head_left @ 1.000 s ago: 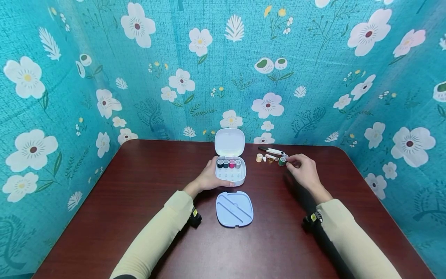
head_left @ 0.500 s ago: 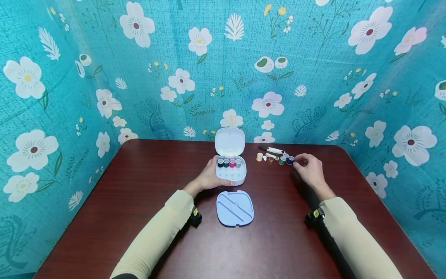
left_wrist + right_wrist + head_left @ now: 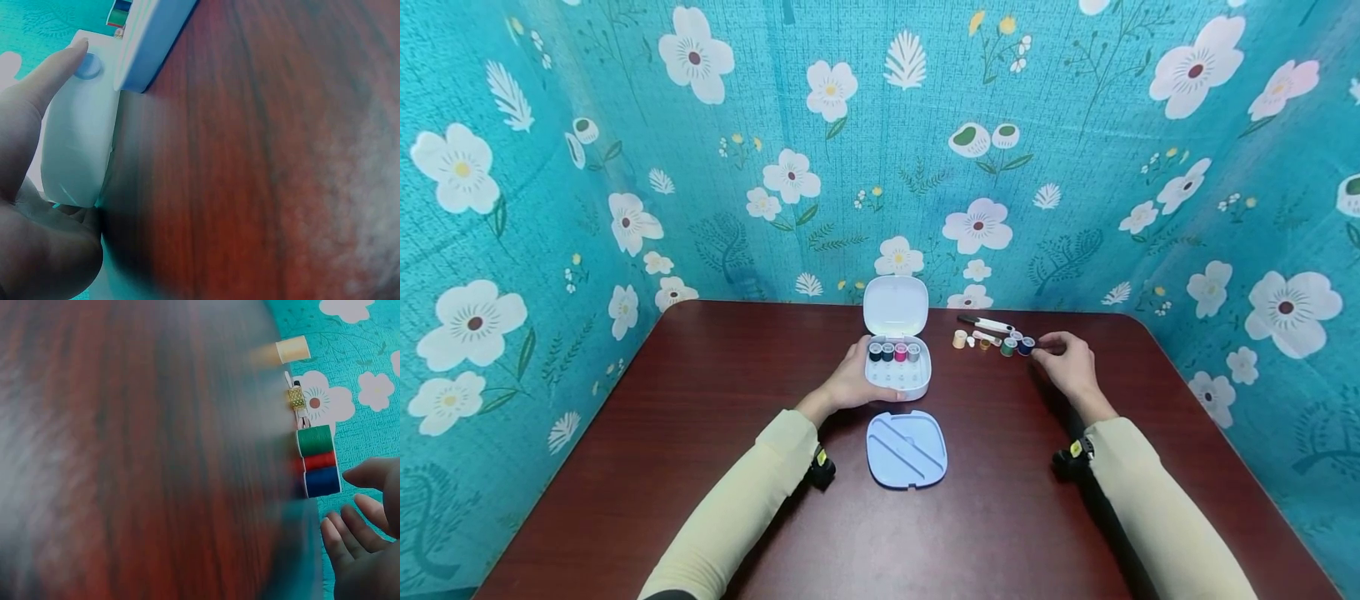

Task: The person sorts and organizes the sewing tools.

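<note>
A white case (image 3: pixel 898 379) stands open at the table's middle, lid (image 3: pixel 894 304) upright, with several thread spools in its back row. My left hand (image 3: pixel 852 379) grips the case's left side; in the left wrist view its thumb (image 3: pixel 47 84) lies along the case wall (image 3: pixel 81 150). To the right, my right hand (image 3: pixel 1045 350) reaches a blue spool (image 3: pixel 1026 344) beside a green spool (image 3: pixel 1006 347). In the right wrist view the fingertips (image 3: pixel 359 478) hover just short of the blue spool (image 3: pixel 322 481), with a red spool (image 3: pixel 319 461) and the green spool (image 3: pixel 314 440) lined up beside it.
A light-blue tray insert (image 3: pixel 906 447) lies in front of the case. A cream spool (image 3: pixel 958 338), a small gold piece (image 3: pixel 296 397) and a white-handled tool (image 3: pixel 985 322) lie behind the spools. Floral teal cloth walls close in the dark red table (image 3: pixel 700 467).
My right hand has left the green spool and shifted a little right to the blue spool. The left hand and the case have stayed put.
</note>
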